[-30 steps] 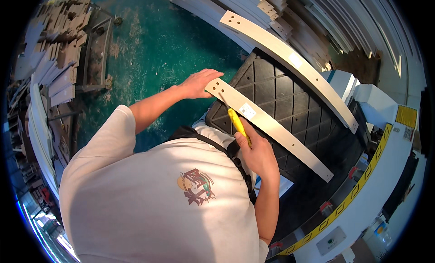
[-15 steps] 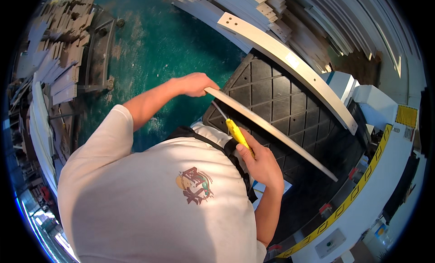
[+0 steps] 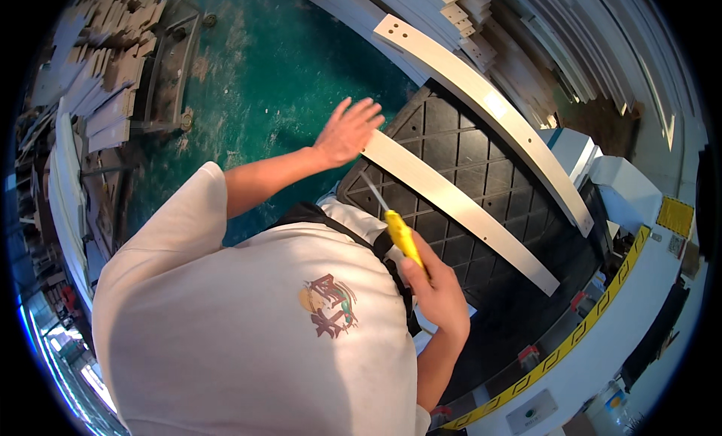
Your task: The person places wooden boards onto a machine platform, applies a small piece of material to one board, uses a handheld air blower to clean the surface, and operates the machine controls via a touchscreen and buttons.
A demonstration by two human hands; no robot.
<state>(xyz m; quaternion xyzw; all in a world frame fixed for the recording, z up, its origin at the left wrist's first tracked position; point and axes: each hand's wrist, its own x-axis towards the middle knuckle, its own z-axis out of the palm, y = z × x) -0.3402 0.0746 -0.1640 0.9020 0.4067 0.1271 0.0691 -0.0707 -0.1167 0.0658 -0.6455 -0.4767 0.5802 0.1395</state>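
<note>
My left hand (image 3: 350,133) is open, its fingers spread out over the near-left end of a pale, slightly curved slat (image 3: 451,199). That slat lies broad face up across a black grooved work surface (image 3: 466,146), with small holes along it. In my right hand (image 3: 438,293) is a yellow-handled tool (image 3: 404,237) with a narrow metal blade, which points up and left toward the left end of the slat. The blade is apart from the slat. A longer curved slat (image 3: 489,105) with several holes at its far end lies along the far edge of the surface.
Stacks of pale boards (image 3: 451,11) stand beyond the work surface. To the left, a wheeled cart (image 3: 180,75) carries many wooden pieces on the green floor (image 3: 256,75). A white machine edge with a yellow marked strip (image 3: 556,353) curves along the right.
The nearer slat has turned from its narrow edge to its broad face. My left hand has let go of its end and opened. My right hand keeps the yellow-handled tool.
</note>
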